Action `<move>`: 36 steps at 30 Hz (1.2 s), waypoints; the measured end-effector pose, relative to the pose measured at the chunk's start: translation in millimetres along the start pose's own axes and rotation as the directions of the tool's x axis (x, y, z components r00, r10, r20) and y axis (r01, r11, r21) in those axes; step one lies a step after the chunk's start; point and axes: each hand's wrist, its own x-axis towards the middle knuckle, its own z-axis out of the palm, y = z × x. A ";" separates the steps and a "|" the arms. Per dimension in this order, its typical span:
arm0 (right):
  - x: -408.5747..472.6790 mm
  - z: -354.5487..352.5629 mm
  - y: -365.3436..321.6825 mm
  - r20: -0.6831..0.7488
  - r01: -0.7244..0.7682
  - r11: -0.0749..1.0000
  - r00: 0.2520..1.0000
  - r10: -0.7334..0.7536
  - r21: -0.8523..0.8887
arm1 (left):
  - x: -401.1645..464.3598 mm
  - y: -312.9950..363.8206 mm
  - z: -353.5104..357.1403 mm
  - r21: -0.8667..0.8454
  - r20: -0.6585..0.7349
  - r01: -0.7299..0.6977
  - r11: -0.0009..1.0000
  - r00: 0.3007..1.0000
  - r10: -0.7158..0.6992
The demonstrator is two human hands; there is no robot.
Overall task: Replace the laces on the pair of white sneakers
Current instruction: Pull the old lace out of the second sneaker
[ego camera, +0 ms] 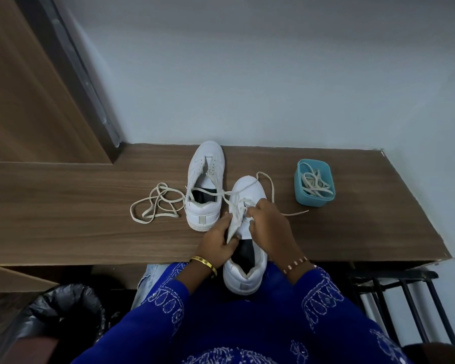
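Near sneaker (247, 269) heel overhangs table (63, 211) front edge. Left hand (218, 243) grip pinches its tongue; right hand (268, 227) grip pinches lace (267, 179) at eyelets. Second sneaker (204, 185) behind-left, unlaced; loose lace (155, 203) beside it. Teal tub (314, 182) of laces right.

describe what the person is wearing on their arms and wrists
Both arms are covered by long deep-blue fabric sleeves with white stitched embroidery in looping patterns. The left sleeve ends just short of a plain gold bangle on the left wrist. The right sleeve ends near a thin bracelet of copper-coloured and pale segments. Both hands are bare.
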 end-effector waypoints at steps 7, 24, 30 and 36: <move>12.6 0.6 1.3 -0.038 0.039 0.999 0.999 -0.039 0.013 | -0.1 6.8 2.6 0.058 -0.001 -0.054 0.997 0.999 0.054; 43.5 -41.6 1.5 0.311 -0.332 0.052 0.919 0.241 0.942 | 3.1 1.2 16.1 0.502 0.139 -0.019 0.865 0.989 -0.059; 44.2 -37.6 14.3 0.263 -0.330 0.214 0.921 0.287 0.920 | 3.1 11.3 15.5 0.527 0.105 0.008 0.850 0.992 -0.075; 35.2 -26.1 28.9 0.247 -0.332 0.197 0.899 0.361 0.922 | 4.9 19.8 12.8 0.554 0.070 0.016 0.833 0.995 -0.065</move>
